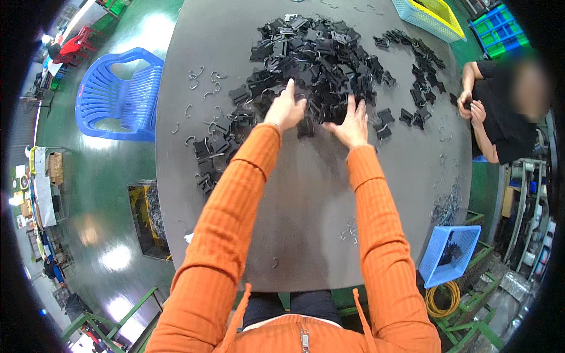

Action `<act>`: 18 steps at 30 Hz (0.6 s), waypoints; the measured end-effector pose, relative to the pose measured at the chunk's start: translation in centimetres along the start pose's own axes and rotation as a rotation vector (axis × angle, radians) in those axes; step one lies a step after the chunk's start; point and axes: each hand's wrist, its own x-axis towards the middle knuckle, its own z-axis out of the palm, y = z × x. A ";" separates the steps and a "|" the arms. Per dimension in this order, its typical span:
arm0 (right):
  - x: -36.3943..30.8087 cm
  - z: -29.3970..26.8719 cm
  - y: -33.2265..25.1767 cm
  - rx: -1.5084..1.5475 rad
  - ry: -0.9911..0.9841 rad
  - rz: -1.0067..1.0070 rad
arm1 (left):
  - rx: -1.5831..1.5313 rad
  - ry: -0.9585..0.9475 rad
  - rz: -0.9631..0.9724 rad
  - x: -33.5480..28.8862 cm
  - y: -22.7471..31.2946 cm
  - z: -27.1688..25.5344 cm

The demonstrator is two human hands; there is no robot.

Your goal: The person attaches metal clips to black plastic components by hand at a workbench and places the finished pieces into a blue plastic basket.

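Observation:
A large heap of small black plastic parts [312, 56], many with bent metal wire hooks, lies on the grey table [306, 206]. My left hand [285, 110] reaches to the near edge of the heap, fingers stretched forward and apart. Beside it on the right, my right hand [351, 125] is spread at the heap's near right edge, its fingertips over the black parts. Nothing shows gripped in either hand; whether the fingertips touch the parts I cannot tell. More black parts trail off to the near left of the heap.
Loose wire hooks [210, 85] lie left of the heap. A line of black parts [421, 76] curves along the right, near a seated person [506, 106] holding something small and dark. Around the table stand a yellow basket [432, 20], blue basket [450, 253] and blue chair [120, 97].

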 end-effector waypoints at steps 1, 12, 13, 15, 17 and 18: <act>-0.1 -1.9 0.1 0.040 -0.072 0.074 | 0.024 -0.063 -0.008 -0.7 0.7 -1.5; -24.9 -15.6 23.4 -0.564 0.591 0.274 | -0.145 0.284 -0.251 -25.9 -16.9 -15.4; -28.2 -15.8 27.9 -0.706 0.546 0.535 | -0.097 0.341 -0.318 -28.7 -17.5 -15.3; -30.5 -15.9 27.2 -0.625 0.384 0.917 | 0.033 0.478 -0.357 -35.3 -19.8 -13.9; -32.6 -15.4 30.1 -0.526 0.224 1.000 | -0.119 0.492 -0.550 -40.7 -20.2 -10.8; -33.3 -15.1 32.1 -0.476 0.147 1.047 | -0.154 0.390 -0.701 -42.4 -18.8 -9.6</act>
